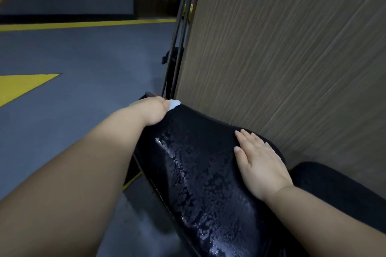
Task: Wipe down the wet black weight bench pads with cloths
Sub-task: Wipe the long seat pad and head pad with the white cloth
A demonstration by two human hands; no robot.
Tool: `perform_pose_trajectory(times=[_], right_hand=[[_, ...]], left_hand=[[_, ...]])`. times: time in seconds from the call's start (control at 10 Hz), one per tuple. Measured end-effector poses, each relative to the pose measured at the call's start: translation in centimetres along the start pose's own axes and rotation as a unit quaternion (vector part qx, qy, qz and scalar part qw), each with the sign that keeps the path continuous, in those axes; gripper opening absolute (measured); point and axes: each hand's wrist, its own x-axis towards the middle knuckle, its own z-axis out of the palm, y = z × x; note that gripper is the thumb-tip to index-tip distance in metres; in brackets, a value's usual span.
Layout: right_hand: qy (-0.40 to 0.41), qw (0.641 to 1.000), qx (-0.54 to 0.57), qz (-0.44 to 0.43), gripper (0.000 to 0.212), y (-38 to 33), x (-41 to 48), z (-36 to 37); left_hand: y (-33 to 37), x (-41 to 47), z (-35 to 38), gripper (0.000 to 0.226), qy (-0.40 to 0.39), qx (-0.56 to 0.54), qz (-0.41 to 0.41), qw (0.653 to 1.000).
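Note:
A black bench pad [194, 173] runs from the bottom of the view up to the middle, glistening with water drops across its surface. My left hand [153, 110] reaches to the pad's far end and grips a white cloth [174, 104], of which only a small corner shows past my fingers. My right hand [258, 160] lies flat on the pad's right side, fingers straight and together, holding nothing. A second black pad [334, 192] sits to the right, behind my right forearm.
A wood-grain wall panel [282, 48] stands close along the right side of the bench. Dark metal frame bars [177, 52] rise beyond the pad's far end. The grey floor [83, 58] on the left carries yellow markings [23, 85].

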Motion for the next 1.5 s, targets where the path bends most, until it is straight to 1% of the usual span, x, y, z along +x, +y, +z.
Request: perform_pose_trajectory(times=[0.1, 0.2, 0.3, 0.4, 0.5, 0.6, 0.7, 0.8, 0.9, 1.0, 1.1, 1.2, 1.3, 1.4, 1.5], right_hand=[[0.005, 1.000, -0.001, 0.002, 0.053, 0.0, 0.1, 0.0], [0.007, 1.000, -0.004, 0.004, 0.053, -0.1, 0.2, 0.1], [0.007, 1.000, -0.009, 0.004, 0.054, -0.2, 0.1, 0.1], [0.011, 1.000, -0.011, 0.005, 0.054, -0.1, 0.1, 0.2], [0.015, 1.000, -0.014, 0.006, 0.054, 0.0, 0.2, 0.3], [0.016, 1.000, -0.011, 0.007, 0.054, 0.0, 0.2, 0.4], [0.014, 1.000, -0.009, 0.008, 0.054, -0.1, 0.3, 0.4], [0.012, 1.000, -0.010, 0.009, 0.053, -0.2, 0.3, 0.2], [0.014, 1.000, -0.010, 0.011, 0.053, -0.2, 0.4, 0.1], [0.016, 1.000, -0.015, 0.012, 0.053, -0.2, 0.4, 0.2], [0.017, 1.000, -0.019, 0.013, 0.053, -0.2, 0.5, 0.3], [0.015, 1.000, -0.021, 0.014, 0.053, -0.3, 0.5, 0.3], [0.015, 1.000, -0.019, 0.013, 0.053, -0.2, 0.5, 0.4], [0.017, 1.000, -0.019, 0.012, 0.053, -0.1, 0.6, 0.4], [0.020, 1.000, -0.018, 0.011, 0.053, -0.2, 0.6, 0.4]], left_hand=[[-2.2, -2.4, 0.5, 0.047, 0.026, -0.095, 0.017, 0.995], [-4.4, -4.6, 1.7, 0.045, 0.055, -0.215, 0.031, 0.975], [-5.9, -6.6, 3.1, 0.047, 0.079, -0.308, 0.010, 0.948], [-5.9, -6.9, 3.1, 0.046, 0.085, -0.331, -0.013, 0.940], [-4.0, -5.0, 1.3, 0.035, 0.051, -0.255, 0.005, 0.966], [-1.7, -2.7, 0.2, 0.039, 0.017, -0.204, -0.001, 0.979], [-0.1, -1.7, 0.1, 0.040, 0.020, -0.163, -0.042, 0.986], [-1.0, -2.2, 0.5, 0.036, 0.044, -0.171, -0.045, 0.983], [-2.7, -4.0, 1.7, 0.039, 0.078, -0.214, -0.021, 0.973], [-3.7, -6.3, 3.8, 0.046, 0.136, -0.282, -0.026, 0.949], [-3.2, -9.7, 7.3, 0.051, 0.239, -0.297, -0.002, 0.925], [-2.0, -13.9, 11.9, 0.057, 0.261, -0.380, 0.028, 0.887], [-0.9, -16.6, 14.6, 0.069, 0.244, -0.414, 0.046, 0.876], [-0.9, -15.5, 13.4, 0.058, 0.227, -0.433, 0.016, 0.872], [-1.7, -12.5, 10.1, 0.058, 0.237, -0.435, -0.009, 0.869]])
